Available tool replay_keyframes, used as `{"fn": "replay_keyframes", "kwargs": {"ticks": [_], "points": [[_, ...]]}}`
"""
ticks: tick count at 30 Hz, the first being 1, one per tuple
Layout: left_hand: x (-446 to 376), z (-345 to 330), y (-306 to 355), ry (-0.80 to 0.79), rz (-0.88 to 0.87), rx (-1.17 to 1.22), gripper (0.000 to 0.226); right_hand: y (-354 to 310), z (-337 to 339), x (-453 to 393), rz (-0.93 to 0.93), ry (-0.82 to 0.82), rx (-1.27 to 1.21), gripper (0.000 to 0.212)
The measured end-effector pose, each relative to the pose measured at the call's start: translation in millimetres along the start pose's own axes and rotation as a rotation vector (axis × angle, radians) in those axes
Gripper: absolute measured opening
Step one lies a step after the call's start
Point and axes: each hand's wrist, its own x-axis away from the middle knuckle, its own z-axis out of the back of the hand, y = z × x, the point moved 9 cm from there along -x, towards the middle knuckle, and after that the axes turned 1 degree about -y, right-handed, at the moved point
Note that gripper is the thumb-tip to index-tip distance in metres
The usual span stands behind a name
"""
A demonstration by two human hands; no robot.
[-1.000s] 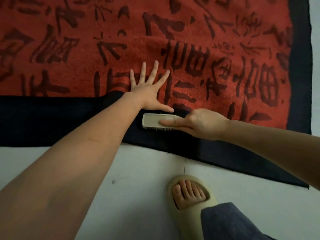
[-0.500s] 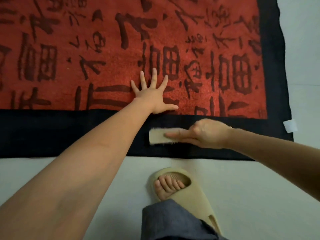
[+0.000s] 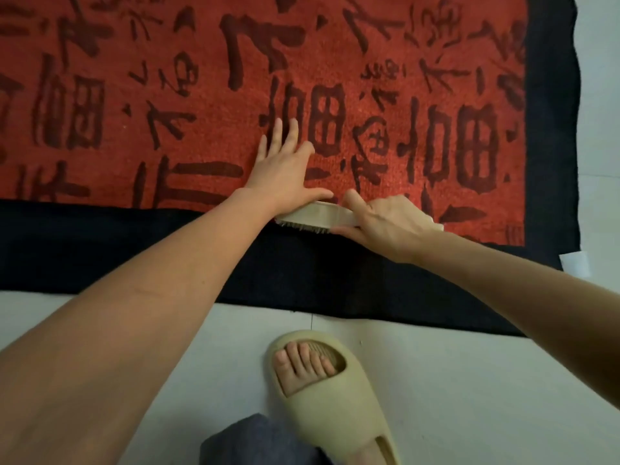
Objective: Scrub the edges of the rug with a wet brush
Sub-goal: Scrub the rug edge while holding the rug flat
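A red rug with dark characters and a black border (image 3: 141, 253) lies flat on a pale floor. My left hand (image 3: 283, 166) presses flat on the red part with straight fingers, just above the border. Right beside it, my right hand (image 3: 385, 223) grips a beige scrub brush (image 3: 312, 218) by its handle. The brush is tilted, bristles down, at the seam where the red field meets the near black border. The brush's rear end is hidden under my right hand.
My foot in a beige slide sandal (image 3: 330, 387) stands on the pale floor (image 3: 469, 380) just below the rug's near edge. A white label (image 3: 575, 263) sticks out at the rug's right border. A dark trouser leg (image 3: 255, 441) shows at the bottom.
The brush has moved up from the middle of the black border to its upper seam, next to my left thumb. My left hand has drawn its fingers closer together. The view has shifted closer.
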Motion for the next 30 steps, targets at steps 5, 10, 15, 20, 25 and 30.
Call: {"fn": "replay_keyframes", "kwargs": {"ticks": [5,10,15,20,25,30], "points": [[-8.1,-1.5,-12.0,-0.113,0.113,0.094,0.114,14.7,1.9,-25.6,-0.059,-0.072,0.004,0.062],[-5.9,-9.0,-14.7,-0.165,0.149,0.054,0.125,11.1,1.9,-41.0,-0.171,-0.011,0.005,0.071],[-2.2,-11.6,-11.7,-0.220,0.188,0.013,0.140,-8.7,-28.5,19.8,-0.044,-0.226,-0.018,0.070],[-14.2,-20.0,36.2,-0.154,0.135,-0.044,0.151,19.9,-7.8,30.7,-0.074,-0.200,0.135,0.066],[-17.8,-38.5,59.6,-0.173,0.099,-0.050,0.146,18.9,-32.0,72.2,-0.168,-0.068,0.171,0.033],[-19.8,-37.3,58.6,-0.153,0.108,-0.068,0.146,50.5,-1.6,80.2,-0.246,0.303,0.200,0.047]]}}
